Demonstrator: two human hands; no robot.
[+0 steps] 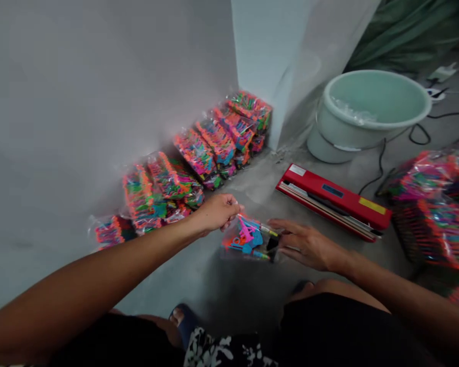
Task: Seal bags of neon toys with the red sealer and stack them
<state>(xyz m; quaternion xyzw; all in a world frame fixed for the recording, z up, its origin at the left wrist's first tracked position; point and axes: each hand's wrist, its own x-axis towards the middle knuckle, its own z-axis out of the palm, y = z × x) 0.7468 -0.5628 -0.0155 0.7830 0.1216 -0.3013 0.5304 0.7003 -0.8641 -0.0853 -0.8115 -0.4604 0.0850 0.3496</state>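
The left hand pinches the toy packet; how the right hand grips is unclear. Steadying seems the step; moving it calls for both.

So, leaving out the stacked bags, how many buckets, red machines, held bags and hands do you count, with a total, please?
Bucket: 1
Red machine: 1
Held bag: 1
Left hand and right hand: 2
Total: 5

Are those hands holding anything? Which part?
The left hand holds a clear bag of colorful pieces by its upper left corner. The right hand is by the bag's right end; any grip is unclear.
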